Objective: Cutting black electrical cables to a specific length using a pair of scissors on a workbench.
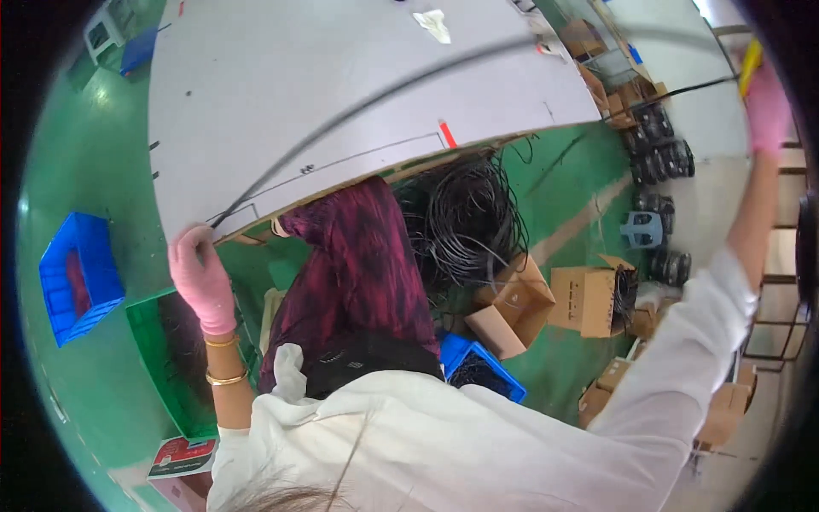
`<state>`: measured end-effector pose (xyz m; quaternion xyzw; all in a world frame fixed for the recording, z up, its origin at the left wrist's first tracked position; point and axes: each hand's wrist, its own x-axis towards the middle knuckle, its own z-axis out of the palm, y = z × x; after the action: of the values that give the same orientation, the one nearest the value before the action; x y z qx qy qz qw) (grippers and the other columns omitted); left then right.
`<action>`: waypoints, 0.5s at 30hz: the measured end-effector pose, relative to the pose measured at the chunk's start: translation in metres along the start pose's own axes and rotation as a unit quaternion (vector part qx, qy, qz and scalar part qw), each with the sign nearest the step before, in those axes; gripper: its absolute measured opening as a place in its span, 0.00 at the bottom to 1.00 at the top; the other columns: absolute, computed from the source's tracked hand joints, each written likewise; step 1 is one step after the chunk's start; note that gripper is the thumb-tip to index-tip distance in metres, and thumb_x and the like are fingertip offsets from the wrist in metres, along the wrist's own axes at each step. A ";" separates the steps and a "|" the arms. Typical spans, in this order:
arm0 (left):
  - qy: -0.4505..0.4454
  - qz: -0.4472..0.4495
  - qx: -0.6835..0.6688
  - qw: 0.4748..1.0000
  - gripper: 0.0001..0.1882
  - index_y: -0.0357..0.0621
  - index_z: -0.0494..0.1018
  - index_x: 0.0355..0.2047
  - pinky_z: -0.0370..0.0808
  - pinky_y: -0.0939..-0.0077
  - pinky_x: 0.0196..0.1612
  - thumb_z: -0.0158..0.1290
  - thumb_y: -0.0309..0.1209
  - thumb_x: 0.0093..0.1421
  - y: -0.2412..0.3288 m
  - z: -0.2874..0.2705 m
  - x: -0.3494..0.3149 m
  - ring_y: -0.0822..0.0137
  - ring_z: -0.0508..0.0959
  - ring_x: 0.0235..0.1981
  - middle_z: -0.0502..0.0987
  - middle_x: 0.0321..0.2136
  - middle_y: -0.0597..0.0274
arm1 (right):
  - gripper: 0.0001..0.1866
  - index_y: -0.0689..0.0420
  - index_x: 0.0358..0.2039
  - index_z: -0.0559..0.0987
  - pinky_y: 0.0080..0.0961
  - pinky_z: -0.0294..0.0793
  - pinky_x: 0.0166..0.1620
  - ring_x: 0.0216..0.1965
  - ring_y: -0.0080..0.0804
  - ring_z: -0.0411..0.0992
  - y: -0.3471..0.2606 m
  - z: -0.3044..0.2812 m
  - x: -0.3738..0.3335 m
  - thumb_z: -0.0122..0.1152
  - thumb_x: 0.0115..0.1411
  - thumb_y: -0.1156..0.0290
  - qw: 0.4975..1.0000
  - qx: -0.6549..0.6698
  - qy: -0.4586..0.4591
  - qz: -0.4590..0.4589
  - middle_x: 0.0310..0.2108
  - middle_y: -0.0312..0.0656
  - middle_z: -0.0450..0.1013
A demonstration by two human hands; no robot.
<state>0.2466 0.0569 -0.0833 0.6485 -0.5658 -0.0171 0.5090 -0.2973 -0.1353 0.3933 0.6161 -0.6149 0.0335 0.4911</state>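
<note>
My left hand [202, 277], in a pink glove, is closed at the near left corner of the white table [341, 51], gripping one end of a black cable [341, 119]. The cable arcs over the tabletop toward the right and is smeared by motion. Far out at the upper right, my right hand [768, 111], also in a pink glove, is closed around the cable. A yellow object [751, 66] sticks out of that hand; its kind is not clear. From there a dark length of cable runs back toward the table's right corner.
A red mark [448, 134] and a white scrap [433, 26] are on the tabletop. Below its edge lies a heap of coiled black cable [473, 218]. Open cardboard boxes [514, 307], blue crates [81, 277], a green crate [175, 367] and a stool [641, 229] stand on the green floor.
</note>
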 end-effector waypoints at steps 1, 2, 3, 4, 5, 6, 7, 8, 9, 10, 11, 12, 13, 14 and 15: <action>0.001 0.006 0.020 1.000 0.10 0.40 0.72 0.32 0.73 0.69 0.41 0.53 0.12 0.51 0.000 -0.002 0.001 0.59 0.75 0.36 0.77 0.34 0.58 | 0.21 0.60 0.54 0.70 0.41 0.69 0.44 0.45 0.50 0.74 -0.001 0.025 -0.033 0.44 0.65 0.62 0.998 0.051 -0.040 0.028 0.43 0.58 0.73; -0.004 0.016 0.029 0.999 0.11 0.39 0.71 0.33 0.73 0.71 0.41 0.52 0.12 0.52 -0.001 -0.003 0.002 0.61 0.75 0.36 0.76 0.34 0.58 | 0.19 0.61 0.52 0.72 0.43 0.71 0.44 0.44 0.53 0.73 -0.004 0.056 -0.080 0.47 0.64 0.64 0.992 0.123 -0.038 0.014 0.41 0.57 0.74; -0.008 0.023 0.038 0.999 0.11 0.39 0.71 0.33 0.73 0.72 0.41 0.52 0.11 0.52 -0.001 -0.005 0.002 0.62 0.75 0.36 0.76 0.34 0.59 | 0.19 0.60 0.52 0.72 0.43 0.72 0.45 0.43 0.53 0.74 -0.005 0.086 -0.119 0.50 0.63 0.66 0.995 0.069 -0.077 0.009 0.41 0.57 0.74; -0.005 0.020 0.041 0.999 0.11 0.39 0.71 0.32 0.73 0.72 0.41 0.53 0.11 0.51 -0.001 -0.006 0.003 0.61 0.76 0.36 0.76 0.34 0.58 | 0.17 0.59 0.51 0.73 0.43 0.72 0.47 0.44 0.54 0.73 -0.007 0.115 -0.169 0.50 0.62 0.69 0.979 0.133 -0.137 0.071 0.42 0.56 0.74; 0.001 0.022 0.027 0.999 0.11 0.40 0.71 0.31 0.73 0.70 0.41 0.53 0.12 0.50 -0.001 -0.008 0.004 0.59 0.76 0.36 0.76 0.33 0.58 | 0.18 0.56 0.52 0.73 0.45 0.72 0.46 0.44 0.60 0.72 -0.007 0.141 -0.211 0.49 0.61 0.70 0.977 0.097 -0.185 0.033 0.41 0.58 0.74; -0.002 0.023 0.029 0.999 0.11 0.42 0.72 0.31 0.72 0.68 0.40 0.53 0.13 0.50 -0.001 -0.009 0.005 0.59 0.75 0.35 0.76 0.33 0.59 | 0.15 0.57 0.48 0.74 0.46 0.72 0.43 0.41 0.61 0.72 -0.012 0.167 -0.255 0.50 0.60 0.70 0.952 0.210 -0.208 0.079 0.38 0.58 0.74; -0.005 0.024 0.030 0.999 0.11 0.45 0.72 0.30 0.71 0.66 0.40 0.54 0.14 0.49 -0.001 -0.010 0.006 0.58 0.75 0.35 0.77 0.33 0.61 | 0.13 0.58 0.45 0.75 0.45 0.71 0.43 0.41 0.60 0.72 -0.019 0.189 -0.294 0.50 0.60 0.71 0.947 0.168 -0.260 0.082 0.38 0.58 0.74; -0.005 0.015 0.036 0.999 0.12 0.46 0.72 0.30 0.70 0.65 0.39 0.54 0.15 0.49 -0.001 -0.011 0.007 0.57 0.75 0.35 0.77 0.33 0.61 | 0.14 0.59 0.43 0.75 0.44 0.72 0.43 0.40 0.58 0.73 -0.027 0.204 -0.328 0.57 0.56 0.71 0.895 0.199 -0.360 0.170 0.37 0.56 0.75; -0.017 0.010 0.042 0.999 0.12 0.47 0.72 0.31 0.69 0.64 0.40 0.55 0.17 0.49 -0.001 -0.012 0.007 0.57 0.75 0.36 0.77 0.33 0.61 | 0.12 0.62 0.35 0.75 0.37 0.74 0.33 0.31 0.41 0.75 -0.036 0.208 -0.362 0.64 0.49 0.74 0.889 0.225 -0.379 0.124 0.29 0.47 0.75; -0.018 0.013 0.054 0.998 0.12 0.48 0.72 0.32 0.69 0.64 0.41 0.55 0.17 0.49 -0.001 -0.013 0.007 0.57 0.75 0.36 0.77 0.33 0.61 | 0.16 0.60 0.34 0.76 0.33 0.74 0.30 0.29 0.33 0.75 -0.054 0.216 -0.380 0.69 0.44 0.73 0.843 0.206 -0.458 0.194 0.28 0.40 0.75; -0.022 0.015 0.065 0.998 0.12 0.48 0.72 0.32 0.69 0.63 0.41 0.55 0.18 0.49 -0.001 -0.014 0.007 0.57 0.75 0.36 0.77 0.33 0.62 | 0.14 0.59 0.34 0.76 0.32 0.73 0.29 0.27 0.30 0.73 -0.067 0.214 -0.389 0.68 0.46 0.73 0.798 0.292 -0.486 0.203 0.28 0.39 0.74; -0.017 0.012 0.065 0.998 0.12 0.48 0.72 0.32 0.69 0.63 0.41 0.55 0.18 0.49 -0.001 -0.015 0.007 0.56 0.74 0.37 0.77 0.34 0.62 | 0.12 0.59 0.33 0.76 0.30 0.73 0.27 0.26 0.27 0.72 -0.086 0.211 -0.390 0.67 0.48 0.74 0.758 0.301 -0.527 0.240 0.27 0.37 0.73; -0.016 0.011 0.068 0.997 0.12 0.48 0.72 0.32 0.69 0.63 0.41 0.55 0.18 0.49 -0.001 -0.015 0.007 0.56 0.74 0.37 0.76 0.34 0.62 | 0.12 0.59 0.33 0.76 0.30 0.73 0.27 0.26 0.27 0.72 -0.113 0.207 -0.382 0.67 0.48 0.74 0.743 0.349 -0.531 0.211 0.27 0.37 0.73; -0.024 0.015 0.059 0.998 0.13 0.49 0.72 0.33 0.69 0.63 0.42 0.55 0.18 0.49 -0.001 -0.016 0.007 0.56 0.74 0.37 0.76 0.35 0.63 | 0.10 0.59 0.34 0.75 0.27 0.72 0.26 0.24 0.25 0.70 -0.141 0.195 -0.372 0.65 0.50 0.75 0.732 0.430 -0.460 0.259 0.27 0.37 0.73; -0.020 0.018 0.070 0.997 0.13 0.49 0.72 0.33 0.69 0.63 0.41 0.55 0.18 0.49 -0.001 -0.016 0.007 0.57 0.74 0.37 0.76 0.35 0.63 | 0.09 0.60 0.34 0.75 0.25 0.70 0.25 0.22 0.24 0.69 -0.169 0.175 -0.363 0.63 0.52 0.75 0.709 0.503 -0.385 0.310 0.27 0.37 0.72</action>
<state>0.2591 0.0613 -0.0724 0.6714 -0.5874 0.0190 0.4514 -0.3499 -0.0260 -0.0261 0.5065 -0.7989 0.2478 -0.2093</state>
